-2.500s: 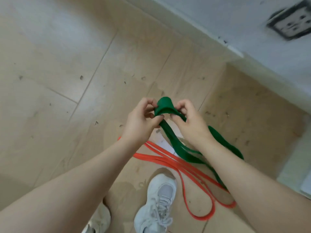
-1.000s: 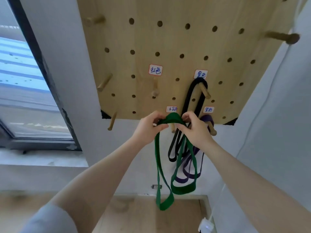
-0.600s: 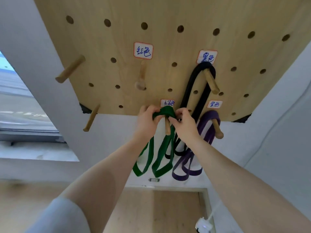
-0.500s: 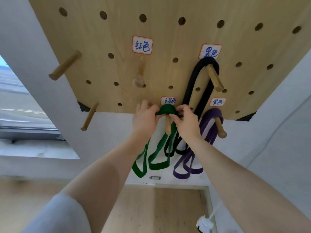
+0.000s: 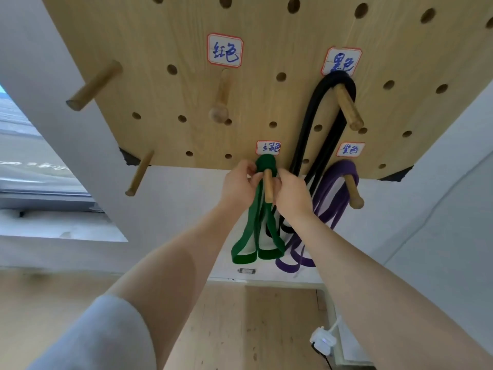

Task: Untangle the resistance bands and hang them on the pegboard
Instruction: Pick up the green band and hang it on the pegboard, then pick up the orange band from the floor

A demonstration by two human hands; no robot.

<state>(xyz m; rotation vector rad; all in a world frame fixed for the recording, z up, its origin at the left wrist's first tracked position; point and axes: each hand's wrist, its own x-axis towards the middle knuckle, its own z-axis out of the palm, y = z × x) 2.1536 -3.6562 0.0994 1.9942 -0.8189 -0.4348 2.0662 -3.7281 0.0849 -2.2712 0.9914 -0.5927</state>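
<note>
The green band [image 5: 255, 225] is looped over a wooden peg [image 5: 268, 186] at the lower edge of the wooden pegboard [image 5: 266, 30], under a small handwritten label. My left hand [image 5: 238, 184] pinches the band on the peg's left side. My right hand [image 5: 292, 194] pinches it on the right. The band's doubled loops hang down below my wrists. A black band [image 5: 306, 129] hangs on a peg higher up to the right. A purple band [image 5: 329, 198] hangs on the lower right peg.
A bare peg [image 5: 221, 100] sticks out under the upper left label, with two more bare pegs [image 5: 93, 85] at the board's left. A window [image 5: 24, 145] is at the left. On the wood floor a white plug block [image 5: 322, 340] lies by the wall.
I rose from the floor with the green band and brought it up to the pegboard. Its top loop has slid over the lower middle peg, and the orange band has dropped out of view.
</note>
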